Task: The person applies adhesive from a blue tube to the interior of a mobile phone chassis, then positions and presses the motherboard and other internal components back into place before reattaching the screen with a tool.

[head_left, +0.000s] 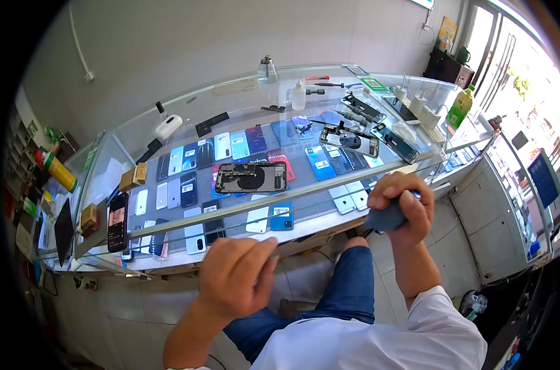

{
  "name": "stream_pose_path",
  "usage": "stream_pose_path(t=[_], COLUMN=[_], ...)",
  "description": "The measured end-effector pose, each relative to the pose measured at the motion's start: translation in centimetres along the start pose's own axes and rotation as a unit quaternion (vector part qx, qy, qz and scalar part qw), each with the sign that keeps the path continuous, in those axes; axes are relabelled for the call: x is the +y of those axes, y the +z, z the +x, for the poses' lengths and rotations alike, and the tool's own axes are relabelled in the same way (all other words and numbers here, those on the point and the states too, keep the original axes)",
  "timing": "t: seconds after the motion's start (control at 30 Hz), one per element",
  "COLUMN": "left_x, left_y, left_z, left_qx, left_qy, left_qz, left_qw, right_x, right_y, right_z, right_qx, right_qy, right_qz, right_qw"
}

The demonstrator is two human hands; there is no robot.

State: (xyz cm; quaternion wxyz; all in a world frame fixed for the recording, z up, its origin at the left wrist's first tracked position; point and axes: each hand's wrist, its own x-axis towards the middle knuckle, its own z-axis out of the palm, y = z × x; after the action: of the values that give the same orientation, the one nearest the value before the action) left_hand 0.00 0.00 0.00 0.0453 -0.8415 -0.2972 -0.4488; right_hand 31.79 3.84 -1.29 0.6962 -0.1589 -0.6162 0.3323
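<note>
while the right hand (409,203) hangs off the near edge of the glass worktop (323,185), right of the dismantled phone housing (274,177), its grip is wrapped tightly around a dark grey rounded object (385,216). the left hand (235,271) is raised on the near side of that housing, curled in with the thumb close to the forefinger; whether its grip has hold of anything i cannot tell. the housing lies flat, its round black disc (251,182) showing. beyond it to the right lies a second phone housing (349,141); farther behind it stands a white squeeze bottle (298,97). a lit smartphone (116,223) is well to its left.
</note>
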Motion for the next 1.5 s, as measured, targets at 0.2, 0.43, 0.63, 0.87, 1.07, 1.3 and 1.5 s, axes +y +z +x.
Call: stream_pose_path(t=[0.2, 0.43, 0.63, 0.87, 1.07, 1.3, 1.5], left_x=[-4.2, -5.7, -5.8, -5.9, -5.8, -5.9, -5.9], left_y=[6.1, 7.6, 9.0, 8.9, 9.2, 9.1, 9.1], left_z=[1.3, 0.0, -0.3, -0.7, -0.4, -0.5, -0.6], left_qx=[-0.048, 0.000, 0.023, 0.030, 0.038, 0.026, 0.019], left_qy=[0.020, -0.005, -0.003, -0.025, -0.026, -0.033, -0.035], left_qz=[0.083, 0.178, 0.182, 0.176, 0.170, 0.163, 0.164], left_qw=[0.995, 0.984, 0.983, 0.984, 0.984, 0.986, 0.986], right_x=[3.7, 10.8, 16.1, 15.9, 18.3, 17.0, 16.6], right_y=[2.1, 12.6, 14.7, 17.6, 19.3, 19.3, 20.0], right_z=[2.8, 14.3, 16.1, 17.1, 16.0, 16.3, 15.0], right_qx=[-0.032, -0.168, -0.220, -0.209, -0.236, -0.233, -0.241], right_qy=[0.042, 0.107, 0.016, 0.129, 0.115, 0.087, 0.136], right_qz=[0.068, -0.030, -0.179, -0.019, -0.085, -0.087, -0.007], right_qw=[0.996, 0.979, 0.959, 0.969, 0.961, 0.965, 0.961])
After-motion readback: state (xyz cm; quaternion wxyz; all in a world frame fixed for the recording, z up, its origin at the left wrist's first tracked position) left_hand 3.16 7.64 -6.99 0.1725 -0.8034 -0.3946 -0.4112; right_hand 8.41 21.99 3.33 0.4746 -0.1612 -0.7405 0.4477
